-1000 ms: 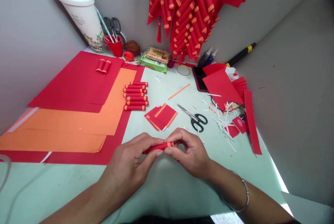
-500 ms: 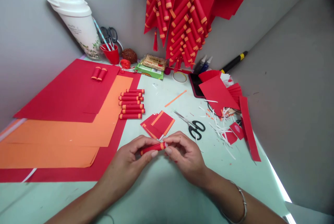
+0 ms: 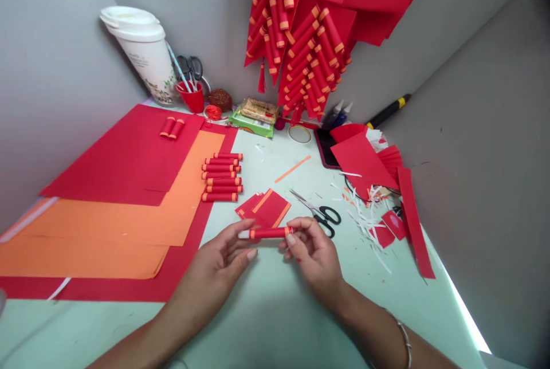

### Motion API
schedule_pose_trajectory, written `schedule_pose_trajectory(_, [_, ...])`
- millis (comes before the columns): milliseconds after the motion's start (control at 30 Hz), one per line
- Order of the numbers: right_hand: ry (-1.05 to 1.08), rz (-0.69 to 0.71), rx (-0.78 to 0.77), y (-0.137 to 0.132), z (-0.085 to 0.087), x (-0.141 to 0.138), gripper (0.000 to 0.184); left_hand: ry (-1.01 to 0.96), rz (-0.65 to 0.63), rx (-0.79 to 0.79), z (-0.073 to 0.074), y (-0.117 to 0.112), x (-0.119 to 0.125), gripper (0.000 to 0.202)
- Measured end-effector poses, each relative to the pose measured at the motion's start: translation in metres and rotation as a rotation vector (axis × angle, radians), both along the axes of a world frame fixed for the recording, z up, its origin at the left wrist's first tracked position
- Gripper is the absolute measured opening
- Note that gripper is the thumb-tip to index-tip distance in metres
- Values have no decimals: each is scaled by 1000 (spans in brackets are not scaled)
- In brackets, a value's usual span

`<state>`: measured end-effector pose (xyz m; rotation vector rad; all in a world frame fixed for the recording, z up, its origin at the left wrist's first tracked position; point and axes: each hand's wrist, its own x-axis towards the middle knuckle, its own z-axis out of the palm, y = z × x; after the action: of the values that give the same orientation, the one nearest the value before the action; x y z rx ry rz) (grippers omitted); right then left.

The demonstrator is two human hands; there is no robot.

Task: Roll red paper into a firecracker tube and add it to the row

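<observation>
Head cam: R hand (image 3: 315,257) clamped on R end of red tube (image 3: 270,233), held over desk (image 3: 266,311) nr red cards (image 3: 272,207). L hand (image 3: 212,263) w/ thumb & fingers apart by tube's white L end, contact unclear. Scissors (image 3: 317,208) just beyond R hand.

Slim rolled red paper tube (image 3: 270,233): shows orange bands, white at its left end. Overlapping flat red paper cards (image 3: 275,208): carry orange edge strips. Large paper sheets (image 3: 129,220): are plain orange. Black-handled metal scissors (image 3: 318,209): have silver-grey blades. Tall white lidded cup (image 3: 150,62): bears green leaf pattern. Flat tabletop (image 3: 266,323): is pale green.
</observation>
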<state>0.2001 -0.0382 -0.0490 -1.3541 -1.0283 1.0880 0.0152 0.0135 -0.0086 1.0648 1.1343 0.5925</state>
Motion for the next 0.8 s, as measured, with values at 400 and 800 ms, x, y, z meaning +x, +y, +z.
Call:
schedule_pose_trajectory(400, [-254, 92, 145, -7, 9, -7, 12, 14, -82, 101, -11, -14, -2, 53])
schedule_pose_trajectory(800, [-162, 76, 53, -7, 6, -1, 20, 86, -123, 85, 3, -2, -8, 25])
